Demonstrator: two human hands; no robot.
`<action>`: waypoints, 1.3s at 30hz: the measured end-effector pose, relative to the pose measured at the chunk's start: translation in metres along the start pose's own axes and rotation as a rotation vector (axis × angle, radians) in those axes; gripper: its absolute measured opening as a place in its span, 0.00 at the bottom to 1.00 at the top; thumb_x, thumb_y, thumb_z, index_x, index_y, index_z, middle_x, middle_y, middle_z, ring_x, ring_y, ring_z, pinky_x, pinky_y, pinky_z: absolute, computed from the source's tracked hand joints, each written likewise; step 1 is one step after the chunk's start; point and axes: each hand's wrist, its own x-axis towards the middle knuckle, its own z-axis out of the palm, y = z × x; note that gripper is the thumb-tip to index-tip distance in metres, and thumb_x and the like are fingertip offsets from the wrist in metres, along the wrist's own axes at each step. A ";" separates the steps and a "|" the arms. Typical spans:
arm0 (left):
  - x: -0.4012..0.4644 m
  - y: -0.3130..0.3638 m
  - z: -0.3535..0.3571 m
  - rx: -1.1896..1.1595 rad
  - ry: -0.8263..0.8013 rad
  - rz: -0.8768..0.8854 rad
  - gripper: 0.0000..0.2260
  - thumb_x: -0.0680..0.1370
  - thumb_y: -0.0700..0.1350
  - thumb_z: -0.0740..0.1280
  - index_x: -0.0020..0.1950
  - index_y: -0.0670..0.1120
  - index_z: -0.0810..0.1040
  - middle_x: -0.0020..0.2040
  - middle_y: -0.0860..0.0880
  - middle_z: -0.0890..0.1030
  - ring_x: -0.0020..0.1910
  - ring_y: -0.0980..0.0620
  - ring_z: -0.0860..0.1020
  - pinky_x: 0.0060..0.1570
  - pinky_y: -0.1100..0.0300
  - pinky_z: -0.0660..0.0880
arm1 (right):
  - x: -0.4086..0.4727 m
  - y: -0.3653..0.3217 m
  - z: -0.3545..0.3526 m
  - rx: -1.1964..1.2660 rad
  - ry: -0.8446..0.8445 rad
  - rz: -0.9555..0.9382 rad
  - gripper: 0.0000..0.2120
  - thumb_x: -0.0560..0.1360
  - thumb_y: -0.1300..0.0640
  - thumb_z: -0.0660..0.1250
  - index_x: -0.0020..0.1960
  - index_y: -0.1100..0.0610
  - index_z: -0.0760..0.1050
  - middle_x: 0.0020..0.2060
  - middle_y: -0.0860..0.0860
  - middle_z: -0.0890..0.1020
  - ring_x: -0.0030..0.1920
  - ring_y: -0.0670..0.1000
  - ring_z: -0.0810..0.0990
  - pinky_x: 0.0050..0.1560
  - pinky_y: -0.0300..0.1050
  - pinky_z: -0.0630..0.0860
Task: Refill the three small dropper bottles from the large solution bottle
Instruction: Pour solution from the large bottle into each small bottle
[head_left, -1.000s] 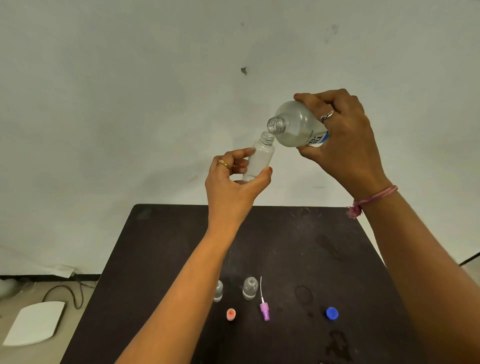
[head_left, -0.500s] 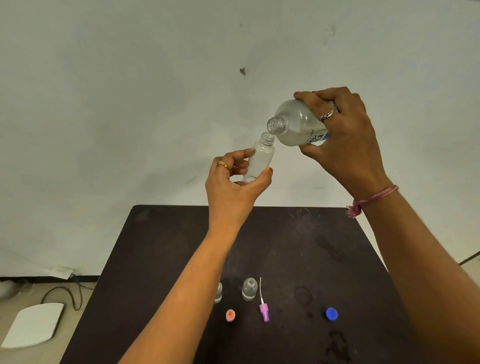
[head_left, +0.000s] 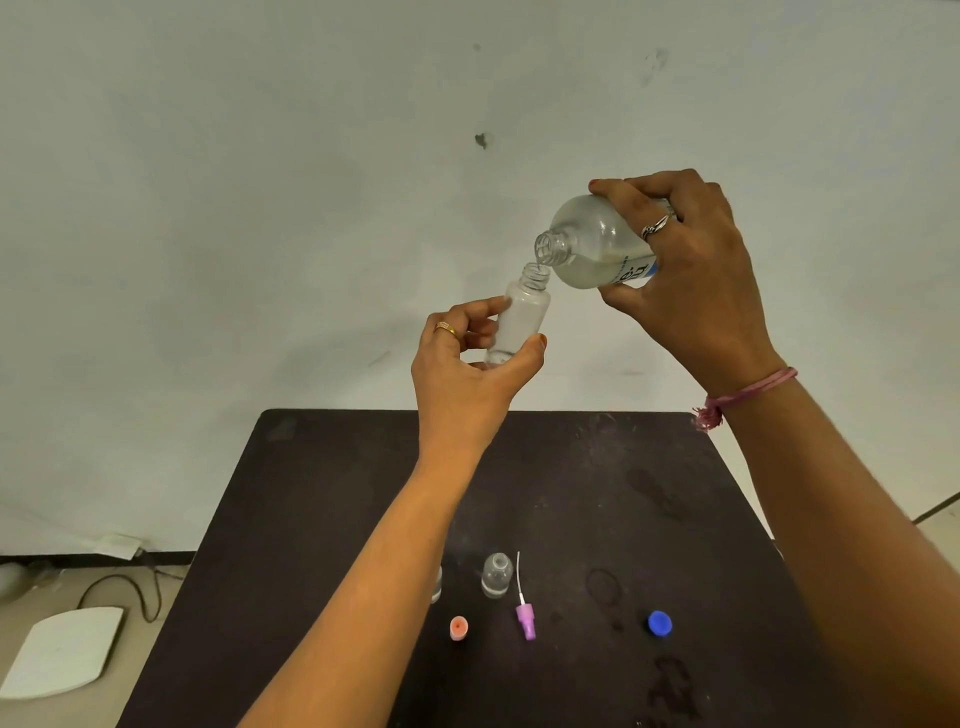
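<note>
The left hand (head_left: 467, 379) grips a small bottle (head_left: 519, 317) up above the table (head_left: 322, 519); the right hand (head_left: 691, 280) grasps the tilted large bottle (head_left: 592, 249), mouth at its neck. Filling looks barely begun. Another open bottle (head_left: 496, 574) waits below, seemingly unfilled.

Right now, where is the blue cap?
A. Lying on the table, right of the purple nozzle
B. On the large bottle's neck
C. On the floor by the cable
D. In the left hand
A: the blue cap lies loose on the dark table, right of the purple nozzle.
</note>
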 end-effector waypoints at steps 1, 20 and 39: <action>0.000 0.000 0.000 0.000 0.001 -0.001 0.18 0.68 0.45 0.77 0.50 0.61 0.74 0.52 0.50 0.77 0.47 0.62 0.76 0.37 0.72 0.75 | 0.000 0.000 0.000 0.000 -0.002 -0.001 0.33 0.65 0.61 0.77 0.68 0.55 0.71 0.57 0.59 0.76 0.56 0.59 0.73 0.51 0.49 0.74; -0.001 0.000 0.001 0.001 0.008 -0.008 0.18 0.69 0.46 0.77 0.52 0.58 0.74 0.53 0.50 0.77 0.48 0.59 0.77 0.38 0.73 0.75 | -0.001 -0.001 -0.001 -0.009 -0.012 -0.003 0.32 0.65 0.61 0.76 0.68 0.55 0.71 0.57 0.58 0.75 0.56 0.59 0.73 0.51 0.48 0.74; -0.002 0.000 0.000 -0.008 0.013 0.004 0.18 0.68 0.45 0.77 0.48 0.63 0.73 0.52 0.51 0.77 0.47 0.63 0.76 0.38 0.71 0.76 | 0.000 -0.004 -0.001 -0.007 -0.012 -0.001 0.32 0.65 0.62 0.75 0.67 0.55 0.71 0.57 0.58 0.76 0.56 0.58 0.73 0.50 0.47 0.73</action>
